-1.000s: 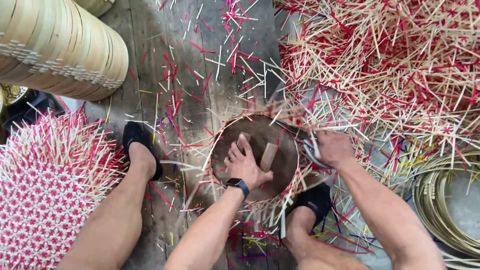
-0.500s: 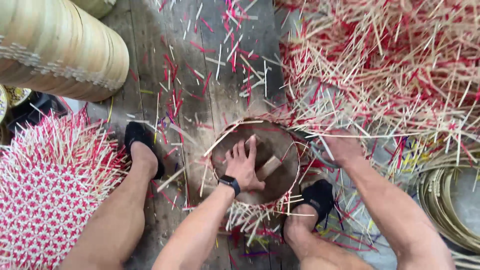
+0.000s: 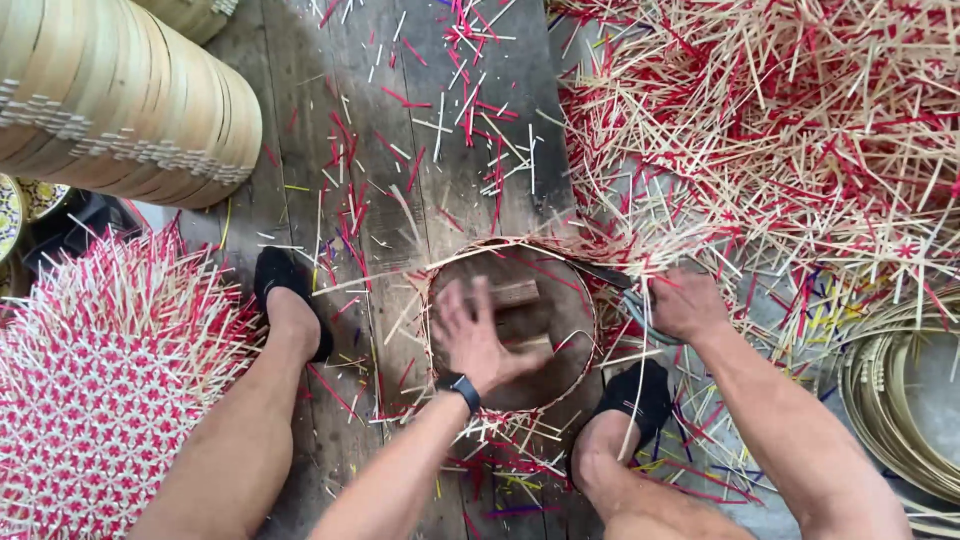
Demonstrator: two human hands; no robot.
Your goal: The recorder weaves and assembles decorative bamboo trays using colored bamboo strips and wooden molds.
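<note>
Left grip (image 3: 480,335) flat, fingers spread, pressing round brown wooden form (image 3: 512,325) at frame centre; shifted slightly down-left versus half a second back. Right grip (image 3: 685,303) closed around dark-handled cutting tool (image 3: 622,288) at form's right rim, trimming red-and-natural bamboo strips (image 3: 640,235).

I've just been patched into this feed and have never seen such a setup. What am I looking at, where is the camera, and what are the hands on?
There is no machine here: a person works with bare hands, and the one camera sits on their head, looking down past their knees at a plank floor. The left hand, with a dark watch on its wrist, presses flat on a round wooden form that has woven strips around its rim. The right hand grips at the form's edge; what it holds is blurred. Loose red and pale strips are heaped to the right, a woven red and pale mat lies to the left, and stacked bamboo hoops lie top left.
</note>
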